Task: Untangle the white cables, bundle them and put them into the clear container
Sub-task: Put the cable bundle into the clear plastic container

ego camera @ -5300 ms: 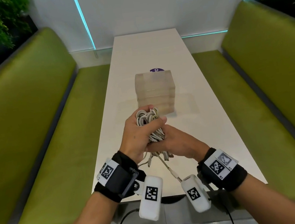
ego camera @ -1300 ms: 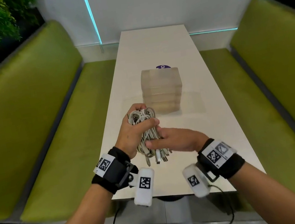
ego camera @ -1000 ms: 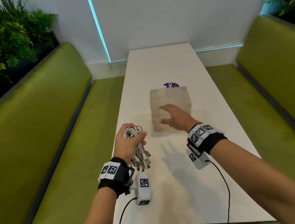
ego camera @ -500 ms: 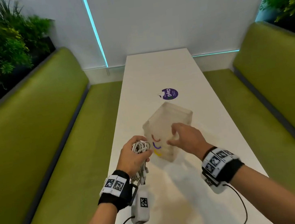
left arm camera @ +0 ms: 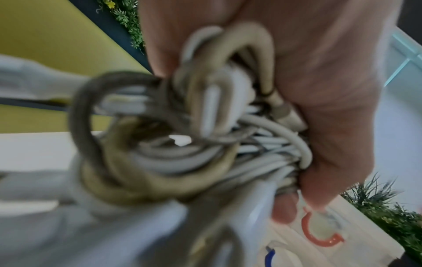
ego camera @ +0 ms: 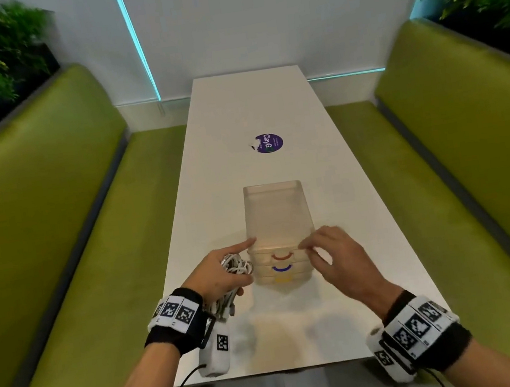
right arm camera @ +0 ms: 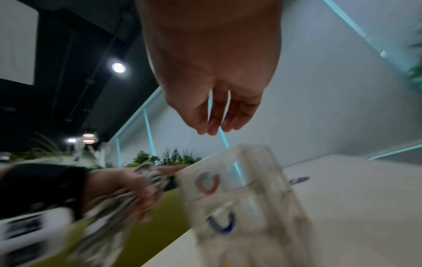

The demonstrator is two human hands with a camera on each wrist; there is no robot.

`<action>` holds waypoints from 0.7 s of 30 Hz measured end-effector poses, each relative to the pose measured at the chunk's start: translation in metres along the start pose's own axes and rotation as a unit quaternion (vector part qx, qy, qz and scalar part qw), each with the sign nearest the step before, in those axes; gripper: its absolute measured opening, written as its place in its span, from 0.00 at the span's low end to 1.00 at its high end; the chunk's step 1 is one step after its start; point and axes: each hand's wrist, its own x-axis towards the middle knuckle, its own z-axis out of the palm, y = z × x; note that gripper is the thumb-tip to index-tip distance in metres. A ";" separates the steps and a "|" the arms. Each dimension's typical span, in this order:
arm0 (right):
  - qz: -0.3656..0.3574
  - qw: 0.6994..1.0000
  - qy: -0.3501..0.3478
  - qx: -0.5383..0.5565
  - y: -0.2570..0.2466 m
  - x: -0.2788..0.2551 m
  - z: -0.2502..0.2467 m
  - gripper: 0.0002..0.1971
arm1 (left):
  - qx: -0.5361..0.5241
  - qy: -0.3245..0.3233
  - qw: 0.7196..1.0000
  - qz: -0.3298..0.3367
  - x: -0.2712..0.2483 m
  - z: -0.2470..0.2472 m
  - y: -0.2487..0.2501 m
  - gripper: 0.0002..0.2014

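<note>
White cables [ego camera: 234, 266] sit bundled in my left hand [ego camera: 216, 274], fingers curled around them; my right hand [ego camera: 338, 258] hovers relaxed, fingers loose, near the clear container [ego camera: 277, 219].

The head view is bright and evenly lit, with cyan light strips [ego camera: 138, 42] glowing on the back wall and soft shadows on the table [ego camera: 279, 327] under the wrists. Straight lines bow toward the edges, and the plants in the corners smear slightly. The left wrist view is heavily blurred: the cables [left arm camera: 182, 135] up close are out of focus. The right wrist view is dimmer above, with round ceiling lamps [right arm camera: 118, 67] flaring, and the container [right arm camera: 239, 189] is streaked by motion blur.
</note>
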 end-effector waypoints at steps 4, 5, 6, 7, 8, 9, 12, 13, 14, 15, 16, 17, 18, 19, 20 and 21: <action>0.104 0.945 -0.301 -0.076 -0.008 -0.019 0.049 0.22 | -0.006 0.005 1.000 0.014 0.002 0.001 0.000 0.34; 0.113 0.932 -0.330 -0.102 -0.004 -0.017 0.060 0.25 | -0.004 0.006 1.000 0.014 0.003 0.001 0.000 0.34; 0.122 0.926 -0.338 -0.116 -0.001 -0.014 0.068 0.27 | 0.003 0.008 1.000 0.012 0.003 0.000 0.000 0.34; 0.132 0.923 -0.339 -0.124 0.001 -0.012 0.075 0.28 | 0.011 0.010 1.000 0.010 0.002 0.000 0.001 0.34; 0.141 0.920 -0.340 -0.134 0.004 -0.012 0.082 0.29 | 0.020 0.014 1.000 0.007 0.002 0.000 0.002 0.33; 0.145 0.917 -0.343 -0.142 0.005 -0.013 0.087 0.29 | 0.025 0.017 1.000 0.005 0.001 0.001 0.003 0.33; 0.150 0.917 -0.339 -0.147 0.008 -0.016 0.094 0.29 | 0.040 0.027 0.999 -0.001 0.001 0.002 0.005 0.32; 0.150 0.922 -0.330 -0.138 0.008 -0.016 0.093 0.29 | 0.045 0.032 0.998 -0.005 0.001 0.002 0.006 0.32; 0.149 0.926 -0.323 -0.124 0.007 -0.016 0.091 0.29 | 0.048 0.037 0.998 -0.009 0.001 0.003 0.006 0.32; 0.152 0.928 -0.320 -0.113 0.005 -0.016 0.087 0.28 | 0.050 0.041 0.998 -0.010 0.001 0.004 0.007 0.32; 0.154 0.926 -0.327 -0.106 0.003 -0.019 0.083 0.26 | 0.053 0.044 0.998 -0.012 0.001 0.005 0.007 0.32; 0.153 0.921 -0.342 -0.111 -0.002 -0.024 0.079 0.24 | 0.055 0.047 0.997 -0.012 0.002 0.005 0.008 0.32; 0.148 0.913 -0.357 -0.128 -0.007 -0.031 0.077 0.20 | 0.054 0.049 0.997 -0.014 0.002 0.005 0.009 0.32; 0.135 0.909 -0.364 -0.150 -0.013 -0.040 0.074 0.17 | 0.053 0.050 0.997 -0.015 0.002 0.005 0.009 0.32; 0.119 0.910 -0.360 -0.170 -0.019 -0.047 0.071 0.14 | 0.053 0.049 0.997 -0.016 0.002 0.006 0.010 0.32; 0.106 0.914 -0.346 -0.182 -0.024 -0.053 0.069 0.13 | 0.054 0.048 0.997 -0.019 0.002 0.007 0.009 0.32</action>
